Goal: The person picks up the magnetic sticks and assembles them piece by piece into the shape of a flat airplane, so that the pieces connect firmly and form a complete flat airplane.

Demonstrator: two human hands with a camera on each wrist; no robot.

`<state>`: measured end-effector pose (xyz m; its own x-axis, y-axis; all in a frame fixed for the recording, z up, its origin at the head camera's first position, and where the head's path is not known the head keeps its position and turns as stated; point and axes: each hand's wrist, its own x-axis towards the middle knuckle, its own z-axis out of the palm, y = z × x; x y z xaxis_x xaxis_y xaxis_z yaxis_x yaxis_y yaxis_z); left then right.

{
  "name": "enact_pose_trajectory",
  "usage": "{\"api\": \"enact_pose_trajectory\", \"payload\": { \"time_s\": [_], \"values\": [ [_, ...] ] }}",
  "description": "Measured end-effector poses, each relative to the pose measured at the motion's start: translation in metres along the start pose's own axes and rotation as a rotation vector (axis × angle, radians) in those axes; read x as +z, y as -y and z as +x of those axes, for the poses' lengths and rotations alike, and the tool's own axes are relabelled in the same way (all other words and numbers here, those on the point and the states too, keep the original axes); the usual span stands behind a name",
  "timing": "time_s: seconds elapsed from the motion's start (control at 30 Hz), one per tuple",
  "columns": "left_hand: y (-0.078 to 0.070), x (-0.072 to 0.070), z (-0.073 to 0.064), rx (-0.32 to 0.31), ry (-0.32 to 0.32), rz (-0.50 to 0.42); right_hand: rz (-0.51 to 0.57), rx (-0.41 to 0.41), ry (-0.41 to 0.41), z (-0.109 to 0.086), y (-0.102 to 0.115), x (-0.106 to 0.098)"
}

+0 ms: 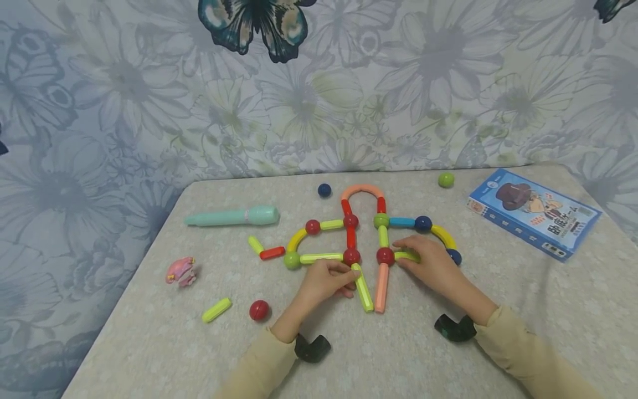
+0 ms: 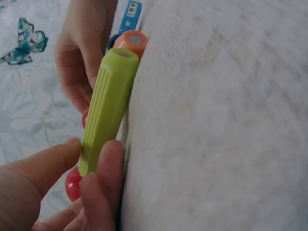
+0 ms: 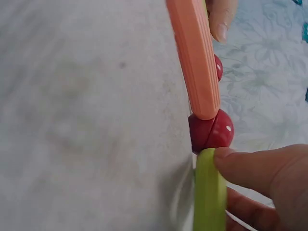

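My left hand pinches a yellow-green magnetic rod near its upper end, thumb on one side and fingers on the other. That end meets a red ball; the rod slants down toward the lower end of an orange rod. With thumb and fingers, my right hand holds another yellow-green rod, whose tip is right at a second red ball. Both balls belong to a flat figure of rods and balls with an orange arch on top. The right hand covers part of its right side.
At left lie a mint-green pen-like object, a pink figurine, a loose yellow-green rod and a red ball. Dark green curved pieces sit by the wrists. A blue box lies at right; blue and green balls stand behind.
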<state>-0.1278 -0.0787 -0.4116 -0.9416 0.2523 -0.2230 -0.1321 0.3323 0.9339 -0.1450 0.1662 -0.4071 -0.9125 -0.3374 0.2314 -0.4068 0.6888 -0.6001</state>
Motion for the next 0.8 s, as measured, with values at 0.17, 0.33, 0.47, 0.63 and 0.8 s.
{"api": "enact_pose_trajectory", "payload": {
  "time_s": [0.17,0.33,0.47,0.63,0.8],
  "values": [
    [0.001,0.003,-0.002,-0.078,0.054,-0.123,0.106,0.150,-0.016,-0.020,0.015,-0.008],
    [0.001,0.005,-0.002,-0.100,0.050,-0.152,0.594,0.321,0.242,-0.028,0.017,-0.004],
    [0.001,0.005,-0.003,-0.085,0.058,-0.157,0.774,0.397,0.323,-0.027,0.011,0.000],
    [0.000,0.004,-0.004,-0.074,0.068,-0.163,0.763,0.429,0.341,-0.021,0.010,0.005],
    [0.000,0.003,-0.004,-0.094,0.088,-0.192,0.806,0.481,0.408,-0.015,0.012,0.005]
  ]
}}
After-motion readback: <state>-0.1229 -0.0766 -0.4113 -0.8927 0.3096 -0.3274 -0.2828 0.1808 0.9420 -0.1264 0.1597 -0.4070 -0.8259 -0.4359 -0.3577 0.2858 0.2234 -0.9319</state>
